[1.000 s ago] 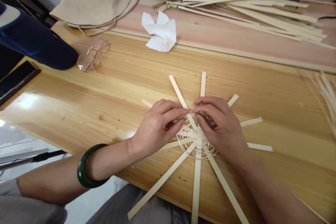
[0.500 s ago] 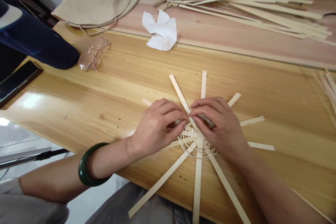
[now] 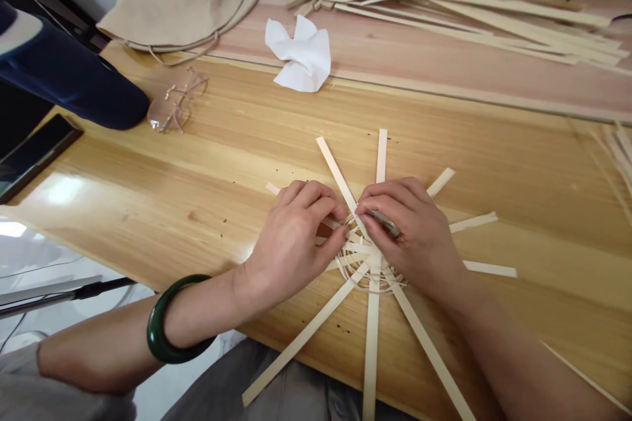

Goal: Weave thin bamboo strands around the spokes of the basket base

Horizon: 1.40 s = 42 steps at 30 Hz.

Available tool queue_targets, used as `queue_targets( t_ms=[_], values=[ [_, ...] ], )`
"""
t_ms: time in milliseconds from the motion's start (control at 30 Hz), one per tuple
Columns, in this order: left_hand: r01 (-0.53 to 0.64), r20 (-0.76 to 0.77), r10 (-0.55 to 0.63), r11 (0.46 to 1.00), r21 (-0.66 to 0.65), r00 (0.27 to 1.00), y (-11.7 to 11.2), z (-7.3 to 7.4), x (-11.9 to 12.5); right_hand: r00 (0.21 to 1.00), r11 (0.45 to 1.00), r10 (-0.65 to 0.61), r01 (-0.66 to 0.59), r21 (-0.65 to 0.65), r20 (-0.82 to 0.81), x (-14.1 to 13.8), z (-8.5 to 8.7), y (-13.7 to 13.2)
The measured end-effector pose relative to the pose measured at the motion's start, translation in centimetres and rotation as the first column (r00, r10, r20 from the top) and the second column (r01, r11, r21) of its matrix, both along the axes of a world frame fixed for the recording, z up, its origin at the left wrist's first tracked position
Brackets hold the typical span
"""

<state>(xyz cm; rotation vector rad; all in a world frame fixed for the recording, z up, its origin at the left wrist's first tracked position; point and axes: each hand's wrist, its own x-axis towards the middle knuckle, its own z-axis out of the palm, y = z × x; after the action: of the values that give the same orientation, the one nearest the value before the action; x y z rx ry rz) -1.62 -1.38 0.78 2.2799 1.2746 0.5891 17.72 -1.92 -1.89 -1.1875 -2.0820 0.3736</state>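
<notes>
On the wooden table (image 3: 197, 210), bamboo weave (image 3: 369, 273) lies flat, spokes (image 3: 380, 158) radiating. Left hand (image 3: 291, 243) pinches the hub's edge; right hand (image 3: 412, 237) grips a weaver strip (image 3: 388, 224) close in, a tight hold that keeps spacing even.

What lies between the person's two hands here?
In the head view, a bamboo strip runs between the left hand and right hand, its inner end reaching the woven base.
</notes>
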Motion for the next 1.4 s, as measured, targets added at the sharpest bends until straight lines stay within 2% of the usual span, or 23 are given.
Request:
queue_targets(
  t_ms=[200, 367, 600, 833, 1067, 1200, 1400],
  values=[
    [-0.026, 0.036, 0.028, 0.998, -0.063, 0.999, -0.2, 0.1, 0.1, 1.000, 1.000, 0.015, -0.015, 0.019, 0.003, 0.0, 0.1, 0.0],
    [0.007, 0.056, -0.001, 0.995, -0.103, 0.998, -0.3, 0.4, -0.3, 1.000, 0.999, 0.026, -0.027, 0.033, 0.012, 0.0, 0.1, 0.0],
    [0.028, 0.144, -0.019, 0.998, -0.062, 0.989, -0.8, -0.3, -1.1, 1.000, 1.000, 0.002, -0.002, -0.019, 0.007, -0.1, 0.3, -0.1],
    [-0.015, 0.078, 0.013, 1.000, 0.016, 0.997, -1.2, 0.0, -1.0, 1.000, 0.998, -0.030, 0.031, -0.061, 0.008, -0.2, 0.4, -0.1],
    [-0.053, 0.029, 0.050, 0.994, 0.097, 0.998, -2.1, 0.3, -0.4, 0.996, 0.999, -0.042, 0.043, -0.018, 0.077, -0.3, 0.4, -0.3],
    [-0.039, -0.028, 0.040, 0.997, 0.067, 0.999, -2.4, 0.3, -0.2, 0.984, 0.995, -0.088, 0.081, 0.052, 0.157, -0.5, 0.7, -0.6],
    [-0.009, 0.027, 0.009, 1.000, 0.002, 1.000, -1.9, 0.2, -0.1, 0.978, 0.992, -0.113, 0.100, 0.077, 0.176, -0.5, 0.8, -0.9]
  ],
)
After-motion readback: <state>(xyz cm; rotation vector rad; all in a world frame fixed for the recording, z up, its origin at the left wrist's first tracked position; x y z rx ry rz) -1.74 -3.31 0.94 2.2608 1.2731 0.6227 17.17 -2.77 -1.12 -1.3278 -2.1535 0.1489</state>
